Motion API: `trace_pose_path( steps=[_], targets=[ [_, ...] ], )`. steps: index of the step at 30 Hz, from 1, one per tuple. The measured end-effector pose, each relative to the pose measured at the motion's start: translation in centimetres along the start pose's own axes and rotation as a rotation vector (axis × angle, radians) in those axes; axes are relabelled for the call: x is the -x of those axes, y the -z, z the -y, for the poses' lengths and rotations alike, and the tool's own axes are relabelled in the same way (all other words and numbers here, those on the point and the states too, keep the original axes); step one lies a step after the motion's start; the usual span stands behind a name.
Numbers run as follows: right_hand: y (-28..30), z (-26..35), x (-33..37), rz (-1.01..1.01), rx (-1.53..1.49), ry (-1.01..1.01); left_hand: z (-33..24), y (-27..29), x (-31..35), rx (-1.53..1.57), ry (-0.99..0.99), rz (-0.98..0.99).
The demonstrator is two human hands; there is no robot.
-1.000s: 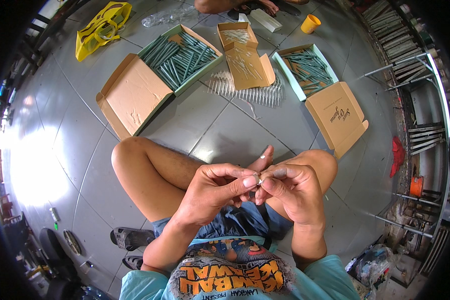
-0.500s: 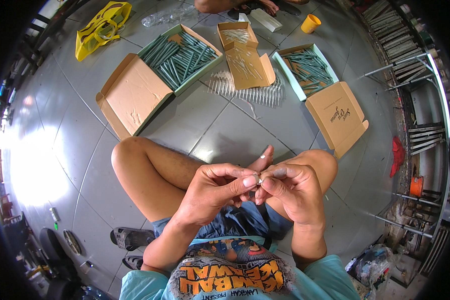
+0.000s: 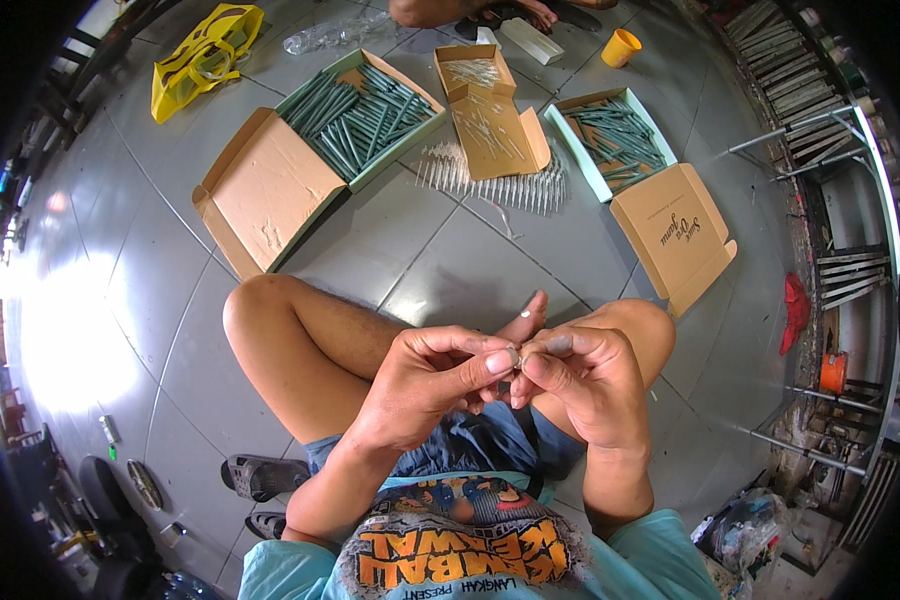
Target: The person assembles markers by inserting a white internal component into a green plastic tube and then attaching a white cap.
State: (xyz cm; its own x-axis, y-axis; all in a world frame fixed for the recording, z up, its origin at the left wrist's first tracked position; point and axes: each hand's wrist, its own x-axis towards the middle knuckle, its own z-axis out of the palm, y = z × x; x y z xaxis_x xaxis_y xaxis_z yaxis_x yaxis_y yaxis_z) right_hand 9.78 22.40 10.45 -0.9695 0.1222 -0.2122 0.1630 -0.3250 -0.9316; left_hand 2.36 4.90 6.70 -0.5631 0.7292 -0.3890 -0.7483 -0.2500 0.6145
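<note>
- Broadly, a grey tiled floor [image 3: 430, 255] carries everything around me; my bare legs [image 3: 315, 345], folded, lie between my lap and the boxes ahead.
- Ahead to my left sits an open pale-green and brown cardboard box [image 3: 265, 190], filled with dark green slender sticks [image 3: 345, 120] lying at mixed angles.
- Ahead to my right, a similar but narrower pale-green and brown cardboard box [image 3: 705, 255] holds fewer sticks.
- Between them stands a small open brown cardboard box [image 3: 512, 168] with thin whitish slivers inside, and beside its near edge a row of pale pointed pieces [image 3: 440, 176], long axes mostly toward me.
- My left hand [image 3: 425, 382] and right hand [image 3: 595, 382] meet above my lap, thumbs and forefingers pinching, tips nearly touching.
- Smallest, a tiny pale piece [image 3: 519, 360] lies right between both sets of fingertips, neither hand nearer; fingers hide most of it, so I cannot tell its long axis. Nothing else stands between the hands.
</note>
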Motion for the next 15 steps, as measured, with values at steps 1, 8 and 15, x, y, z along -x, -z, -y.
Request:
trace_pose_path(
  steps=[1, 8, 15],
  targets=[
    [0.01, -0.01, -0.01, -0.001, 0.000, 0.000, -0.01, 0.00, -0.02, -0.003, 0.001, 0.000],
    [0.22, -0.17, -0.02, 0.001, -0.005, -0.002, 0.05, -0.05, -0.11, 0.004, 0.000, -0.003],
    [-0.07, 0.06, -0.05, 0.000, -0.047, -0.004, 0.04, -0.06, -0.11, 0.016, 0.000, 0.000]
  ],
)
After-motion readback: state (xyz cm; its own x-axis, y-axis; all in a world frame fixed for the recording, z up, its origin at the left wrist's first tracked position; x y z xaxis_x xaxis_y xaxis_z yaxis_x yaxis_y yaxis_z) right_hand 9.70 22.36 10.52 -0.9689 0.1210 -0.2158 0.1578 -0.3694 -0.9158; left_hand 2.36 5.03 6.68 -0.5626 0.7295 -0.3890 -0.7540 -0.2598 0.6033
